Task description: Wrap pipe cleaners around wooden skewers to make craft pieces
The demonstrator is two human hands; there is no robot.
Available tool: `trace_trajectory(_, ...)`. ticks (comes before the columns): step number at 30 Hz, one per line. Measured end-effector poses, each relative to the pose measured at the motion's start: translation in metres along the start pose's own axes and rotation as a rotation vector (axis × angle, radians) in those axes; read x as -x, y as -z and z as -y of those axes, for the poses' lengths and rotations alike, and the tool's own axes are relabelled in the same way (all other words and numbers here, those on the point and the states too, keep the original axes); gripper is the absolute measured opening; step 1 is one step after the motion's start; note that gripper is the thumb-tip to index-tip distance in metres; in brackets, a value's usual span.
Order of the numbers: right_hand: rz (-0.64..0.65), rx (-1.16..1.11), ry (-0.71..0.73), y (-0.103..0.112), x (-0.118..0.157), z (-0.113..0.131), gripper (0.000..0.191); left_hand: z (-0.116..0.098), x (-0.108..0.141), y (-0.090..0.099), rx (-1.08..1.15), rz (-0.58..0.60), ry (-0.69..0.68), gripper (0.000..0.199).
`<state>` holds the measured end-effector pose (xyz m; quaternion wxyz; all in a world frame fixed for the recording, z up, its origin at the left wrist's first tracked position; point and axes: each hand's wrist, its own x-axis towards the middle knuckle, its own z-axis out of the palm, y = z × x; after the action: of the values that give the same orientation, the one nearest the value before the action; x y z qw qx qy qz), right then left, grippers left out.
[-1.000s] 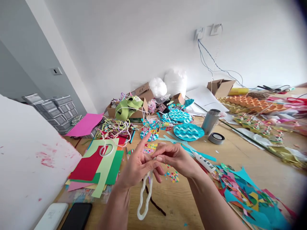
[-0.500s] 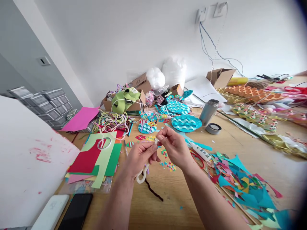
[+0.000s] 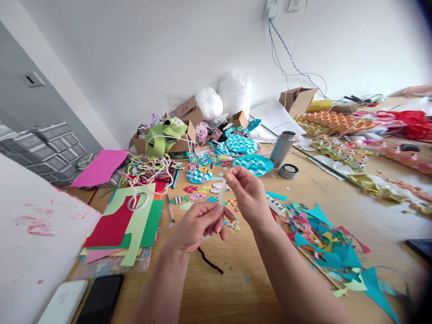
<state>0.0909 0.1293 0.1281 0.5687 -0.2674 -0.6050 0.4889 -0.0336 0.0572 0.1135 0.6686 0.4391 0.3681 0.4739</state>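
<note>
Strand between hands, scraps farther right

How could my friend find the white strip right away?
Find the wooden table, then the left hand and right hand raised over it. The white strip runs between their fingertips. It is pale and held up, while the dark string below lies on the wood.

Bright, diffuse light. Smooth white wall evenly lit; flat grey wall section at left dimmer. Pale sheen on light-brown wooden table, right side. Black vignette, right corners. Wide-angle stretch toward edges. Crumpled red material far right soft; thin white strip mid-frame blurred.
</note>
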Motion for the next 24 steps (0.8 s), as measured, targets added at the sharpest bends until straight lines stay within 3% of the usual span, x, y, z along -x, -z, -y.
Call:
trace_trajectory(3,0.038,0.021,-0.014,0.014,-0.008,0.006,0.028,-0.001,0.001,0.001,-0.022,-0.061,-0.018,0.026)
trace_trajectory(5,0.044,0.134,-0.005,0.036,-0.013,0.004,0.027,-0.003,0.001,0.004,-0.034,-0.158,-0.082,0.025)
trace_trajectory(7,0.075,0.439,-0.043,0.063,-0.013,-0.004,0.028,-0.007,0.0,0.009,-0.025,-0.263,-0.179,0.024)
trace_trajectory(9,0.235,1.025,-0.244,0.089,-0.006,-0.02,0.026,-0.009,-0.002,0.014,0.025,-0.335,-0.27,0.023)
trace_trajectory(11,0.268,1.2,-0.365,0.106,0.009,-0.039,0.015,-0.01,-0.005,0.017,0.095,-0.389,-0.32,0.021)
trace_trajectory(17,0.294,1.45,-0.508,0.114,0.048,-0.077,0.012,-0.005,-0.012,0.021,0.266,-0.498,-0.35,0.019)
trace_trajectory(21,0.34,1.484,-0.455,0.119,0.05,-0.072,0.019,-0.001,-0.016,0.025,0.315,-0.477,-0.356,0.018)
trace_trajectory(24,0.253,1.466,-0.419,0.121,0.047,-0.058,0.019,-0.001,-0.018,0.028,0.332,-0.509,-0.382,0.019)
